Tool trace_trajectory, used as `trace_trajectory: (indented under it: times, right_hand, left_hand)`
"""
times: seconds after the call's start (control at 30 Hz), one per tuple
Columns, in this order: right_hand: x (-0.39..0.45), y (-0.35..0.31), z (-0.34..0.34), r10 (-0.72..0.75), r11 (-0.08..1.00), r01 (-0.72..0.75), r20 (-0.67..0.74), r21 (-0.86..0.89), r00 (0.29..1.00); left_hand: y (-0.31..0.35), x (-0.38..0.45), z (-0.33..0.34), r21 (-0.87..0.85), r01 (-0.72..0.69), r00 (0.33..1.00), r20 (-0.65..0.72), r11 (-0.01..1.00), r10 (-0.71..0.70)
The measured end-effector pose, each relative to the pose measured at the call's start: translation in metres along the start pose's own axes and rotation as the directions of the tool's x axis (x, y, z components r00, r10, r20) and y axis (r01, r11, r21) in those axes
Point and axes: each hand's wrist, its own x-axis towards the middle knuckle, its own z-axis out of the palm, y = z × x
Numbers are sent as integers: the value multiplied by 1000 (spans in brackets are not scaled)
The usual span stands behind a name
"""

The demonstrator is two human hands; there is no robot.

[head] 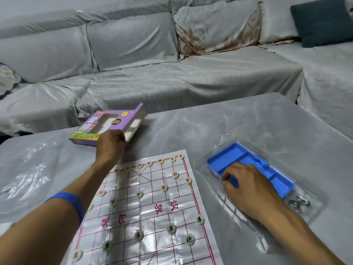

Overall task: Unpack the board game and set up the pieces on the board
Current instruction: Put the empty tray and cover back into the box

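Note:
A glossy paper chess board (147, 213) with red grid lines lies on the grey table. Round cream pieces with red characters (164, 188) stand along its far rows, and pieces with green characters (171, 228) sit on the near rows. My left hand (110, 144) grips the near corner of the purple game box (107, 127), which is tilted, its open end to the right. My right hand (248, 186) rests with fingers curled on the near edge of the blue tray (238, 155), which sits inside a clear plastic shell (309, 211).
A crumpled clear plastic wrap (28, 180) lies at the table's left. Metal rings (299, 203) sit in the clear shell near the blue tray. A grey covered sofa (152, 73) runs behind the table, with a dark cushion (322, 23) at the right.

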Motion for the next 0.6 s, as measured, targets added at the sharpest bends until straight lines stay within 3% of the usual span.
trace_trajectory:
  times: [0.1, 0.27, 0.4, 0.47, 0.6]
  right_hand:
    - [1, 1, -2, 5, 1000, -5, -21, 17, 1000]
    - [-10, 13, -24, 78, 994, -74, -55, 74, 995]
    - [-45, 44, -48, 218, 976, -215, -145, 33, 965]
    - [-65, 60, -55, 302, 953, -304, -120, 1, 946]
    - [-85, 67, -54, 315, 947, -318, -62, -49, 947]
  left_hand:
    - [26, -3, -7, -79, -70, 994, -92, 994, 63]
    - [102, -16, -28, -282, -102, 978, -205, 954, 44]
    - [157, -44, -32, -277, -227, 967, -176, 934, 184]
    - [174, -64, -24, -280, -268, 963, -112, 922, 246]
    - [194, -102, -3, -257, -317, 948, -73, 913, 308]
